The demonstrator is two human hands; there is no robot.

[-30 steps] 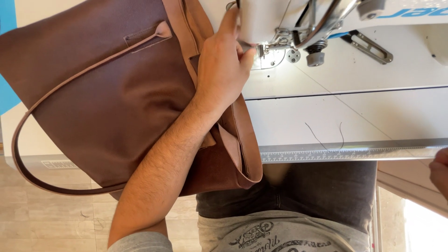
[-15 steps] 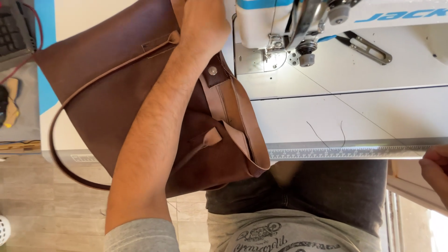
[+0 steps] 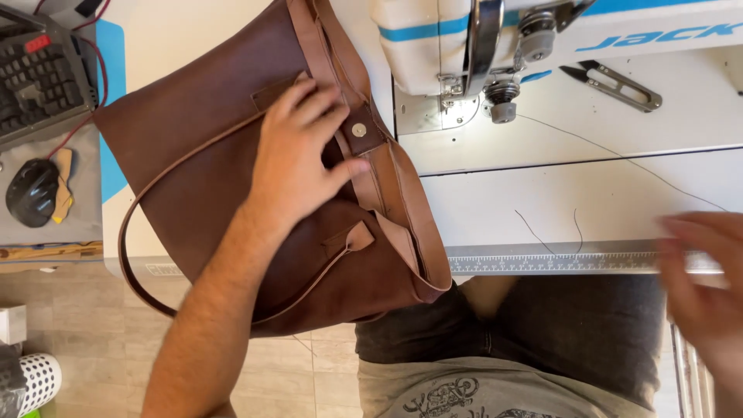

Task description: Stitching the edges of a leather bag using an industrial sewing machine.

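A brown leather tote bag (image 3: 209, 131) lies flat on the left part of the white sewing table (image 3: 588, 193), its lower end hanging over the table's front edge. My left hand (image 3: 298, 159) presses on the bag with fingers spread, next to the strap tab with a metal snap (image 3: 358, 131). The bag's long thin handle (image 3: 128, 248) loops off to the left. My right hand (image 3: 704, 282) is blurred at the right edge, over the table's front ruler strip, fingers apart and holding nothing that I can see.
A white sewing machine (image 3: 495, 39) with a blue stripe stands at the top. Thread snips (image 3: 615, 85) lie to its right. Loose threads (image 3: 542, 224) lie on the table. A keyboard (image 3: 42, 77) and black mouse (image 3: 32, 192) sit on a side shelf at left.
My left hand has drawn back from the machine's needle area onto the bag's middle. The bag has slid left and down. My right hand has come in over the table's front edge.
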